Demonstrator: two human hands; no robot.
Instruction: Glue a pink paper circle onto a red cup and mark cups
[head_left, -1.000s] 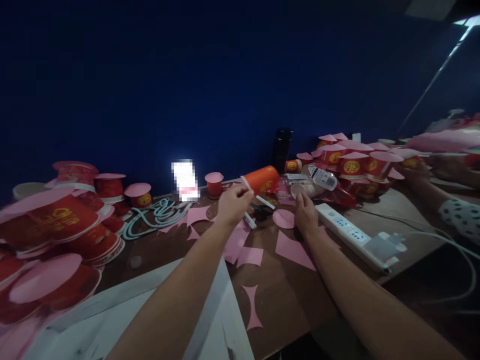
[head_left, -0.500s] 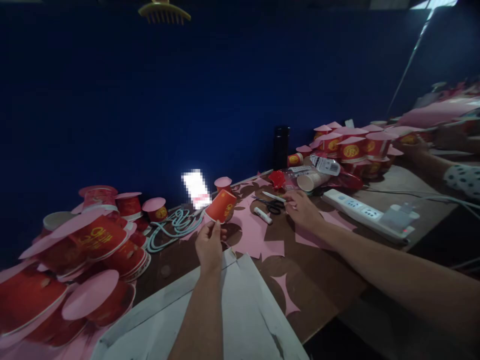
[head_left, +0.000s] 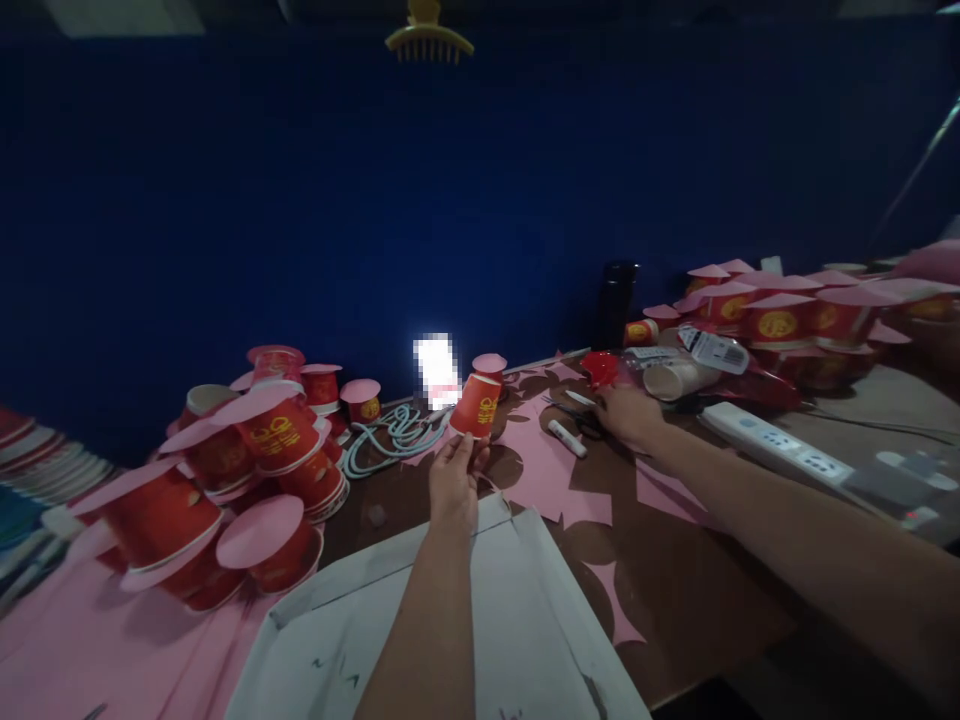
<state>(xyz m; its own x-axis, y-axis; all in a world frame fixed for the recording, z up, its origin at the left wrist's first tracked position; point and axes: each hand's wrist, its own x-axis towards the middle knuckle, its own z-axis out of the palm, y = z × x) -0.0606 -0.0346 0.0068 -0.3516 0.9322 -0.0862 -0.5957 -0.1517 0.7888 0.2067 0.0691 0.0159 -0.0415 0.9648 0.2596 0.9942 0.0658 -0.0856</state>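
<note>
My left hand [head_left: 454,482] pinches a red paper cup [head_left: 475,407] with gold characters; it is upside down and slightly tilted above the table. Behind it stands another red cup with a pink disc [head_left: 490,366] on top. My right hand [head_left: 631,416] reaches down at black-handled scissors [head_left: 589,424] and a slim white pen-like stick [head_left: 580,398]. Its fingers are bent and mostly hidden, so whether they grip anything is unclear. Just beyond lies a shiny red piece [head_left: 600,368]. A white glue stick [head_left: 568,439] rests on pink paper scraps [head_left: 540,470].
Red cups with pink discs [head_left: 274,430] are piled at the left, more [head_left: 776,322] at the right. A pale cable [head_left: 394,432], a blurred bright screen [head_left: 436,370], a black bottle [head_left: 616,305] and a power strip [head_left: 776,440] surround the work area. White cardboard [head_left: 517,620] lies in front.
My view has turned left, so the table's things sit further right. My right hand has moved slightly left over the scissors and stick. The cup in my left hand is more upright.
</note>
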